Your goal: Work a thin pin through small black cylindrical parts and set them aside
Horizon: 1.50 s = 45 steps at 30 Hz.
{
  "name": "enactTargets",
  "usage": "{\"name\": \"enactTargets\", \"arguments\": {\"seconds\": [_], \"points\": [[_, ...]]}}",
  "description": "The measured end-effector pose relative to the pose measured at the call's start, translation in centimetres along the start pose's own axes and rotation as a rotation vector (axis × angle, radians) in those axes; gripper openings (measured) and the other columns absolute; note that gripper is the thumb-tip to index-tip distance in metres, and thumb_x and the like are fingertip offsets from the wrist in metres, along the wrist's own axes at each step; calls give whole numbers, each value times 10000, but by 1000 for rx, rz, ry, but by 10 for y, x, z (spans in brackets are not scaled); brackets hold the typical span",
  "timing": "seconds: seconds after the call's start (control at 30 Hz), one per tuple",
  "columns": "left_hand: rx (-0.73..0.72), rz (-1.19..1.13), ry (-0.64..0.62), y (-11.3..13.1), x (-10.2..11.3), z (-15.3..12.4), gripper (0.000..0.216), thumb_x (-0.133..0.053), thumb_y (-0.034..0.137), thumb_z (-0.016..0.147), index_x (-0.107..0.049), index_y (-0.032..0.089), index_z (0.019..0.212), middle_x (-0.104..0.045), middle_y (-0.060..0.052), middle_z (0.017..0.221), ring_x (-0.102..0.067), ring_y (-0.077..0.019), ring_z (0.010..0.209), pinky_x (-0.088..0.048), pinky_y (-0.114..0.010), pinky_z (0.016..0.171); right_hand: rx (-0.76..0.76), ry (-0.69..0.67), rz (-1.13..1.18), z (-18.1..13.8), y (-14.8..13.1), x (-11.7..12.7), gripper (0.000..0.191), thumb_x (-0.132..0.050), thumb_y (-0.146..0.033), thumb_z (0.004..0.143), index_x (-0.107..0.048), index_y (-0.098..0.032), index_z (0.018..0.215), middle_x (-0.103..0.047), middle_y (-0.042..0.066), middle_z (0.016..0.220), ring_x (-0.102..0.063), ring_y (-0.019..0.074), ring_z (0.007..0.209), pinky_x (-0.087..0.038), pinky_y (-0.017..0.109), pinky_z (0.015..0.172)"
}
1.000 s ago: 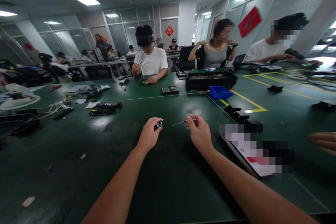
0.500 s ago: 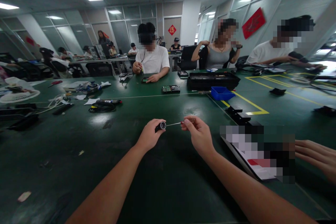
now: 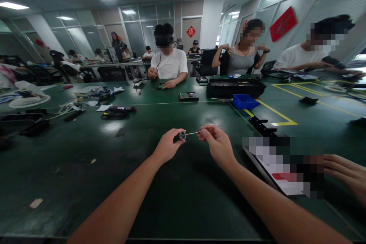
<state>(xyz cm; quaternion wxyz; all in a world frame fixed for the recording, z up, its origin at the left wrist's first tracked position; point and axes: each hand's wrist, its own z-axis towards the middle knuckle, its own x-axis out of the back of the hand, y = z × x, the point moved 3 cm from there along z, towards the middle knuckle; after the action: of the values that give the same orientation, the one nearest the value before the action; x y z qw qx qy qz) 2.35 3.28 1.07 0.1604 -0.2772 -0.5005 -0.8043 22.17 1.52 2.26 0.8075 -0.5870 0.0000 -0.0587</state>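
Above the green tabletop [image 3: 177, 202], clasping a silver-rimmed black cylinder [image 3: 182, 135] in the left hand [image 3: 168, 145], pinching a slim screwdriver [image 3: 199, 132] in the right hand [image 3: 216, 143] with its shaft reaching the rim; farther off, facing a blue bin [image 3: 246, 101].

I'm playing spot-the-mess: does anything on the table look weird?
Yes, maybe: a small, pale, flat scrap and a bigger scrap lie loose on the glossy dark-green tabletop, left of the left hand, like stray litter.

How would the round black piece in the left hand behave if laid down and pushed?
The black piece would likely roll, given its circular end. It seems stiff, its outline looking undeformed. The glossy table might let it slide.
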Motion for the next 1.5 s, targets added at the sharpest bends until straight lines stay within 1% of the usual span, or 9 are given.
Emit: {"name": "enactTargets", "arguments": {"seconds": [0.23, 0.43, 0.63, 0.9, 1.03, 1.2, 1.27, 1.4, 1.5], "points": [[17, -14, 7, -1, 0, -1, 354, -662, 176, 868, -649, 237, 1217, -660, -58, 1214, -596, -224, 1148, -425, -409, 1061, 7, 30, -11, 2, 4, 1, 255, -625, -451, 894, -652, -204, 951, -727, 49, 846, -692, 194, 768, -566, 365, 743], [17, -15, 31, -1, 2, -1, 353, -673, 154, 851, -658, 232, 1195, -666, -59, 1204, -600, -226, 1144, -431, -400, 1051, -39, -42, -75, 0, -2, 2, 315, -653, -489, 878, -678, -180, 937, -747, 63, 823, -710, 201, 748, -568, 374, 750], [9, -12, 23, 0, 2, 0, 356, -673, 158, 854, -659, 237, 1201, -669, -53, 1208, -603, -221, 1144, -428, -396, 1056, -35, 27, -145, 2, -1, 3, 347, -632, -521, 881, -685, -180, 926, -750, 67, 803, -703, 204, 720, -544, 365, 727], [-7, -13, 15, -3, 1, -1, 366, -687, 161, 849, -664, 240, 1206, -668, -54, 1217, -601, -222, 1159, -425, -398, 1067, 15, 21, -380, -2, -6, 4, 423, -612, -614, 856, -639, -215, 716, -646, 2, 576, -582, 169, 537, -421, 305, 571], [-3, -5, 10, -4, 2, -1, 369, -692, 156, 847, -669, 242, 1205, -671, -52, 1210, -603, -221, 1150, -430, -393, 1056, 57, -17, -341, -5, -8, 1, 324, -627, -537, 869, -647, -222, 797, -670, 14, 661, -606, 190, 599, -432, 317, 587], [-2, 2, -3, -4, 2, -1, 363, -682, 167, 858, -668, 250, 1211, -671, -43, 1199, -607, -216, 1134, -439, -381, 1035, 116, -106, -264, -7, -10, -3, 162, -612, -381, 894, -641, -236, 959, -713, 36, 897, -665, 213, 800, -493, 344, 718], [-5, 5, -4, -4, 2, -1, 363, -686, 164, 855, -670, 253, 1207, -673, -39, 1193, -610, -214, 1125, -444, -374, 1024, 116, -132, -279, -7, -11, -4, 174, -576, -396, 921, -645, -242, 965, -698, 27, 875, -654, 205, 792, -486, 338, 712], [-11, 16, 2, -4, 2, -1, 366, -693, 147, 843, -676, 248, 1195, -676, -41, 1188, -610, -216, 1126, -441, -371, 1027, 62, -145, -319, -6, -10, -4, 336, -439, -479, 990, -665, -237, 929, -612, -10, 646, -589, 175, 613, -433, 316, 610], [-11, 18, -3, -6, 2, -1, 367, -693, 153, 847, -674, 251, 1201, -674, -37, 1191, -611, -213, 1120, -444, -372, 1022, 37, -134, -331, -5, -9, -4, 319, -441, -456, 988, -665, -230, 979, -595, -16, 630, -574, 171, 593, -420, 311, 591]]}}
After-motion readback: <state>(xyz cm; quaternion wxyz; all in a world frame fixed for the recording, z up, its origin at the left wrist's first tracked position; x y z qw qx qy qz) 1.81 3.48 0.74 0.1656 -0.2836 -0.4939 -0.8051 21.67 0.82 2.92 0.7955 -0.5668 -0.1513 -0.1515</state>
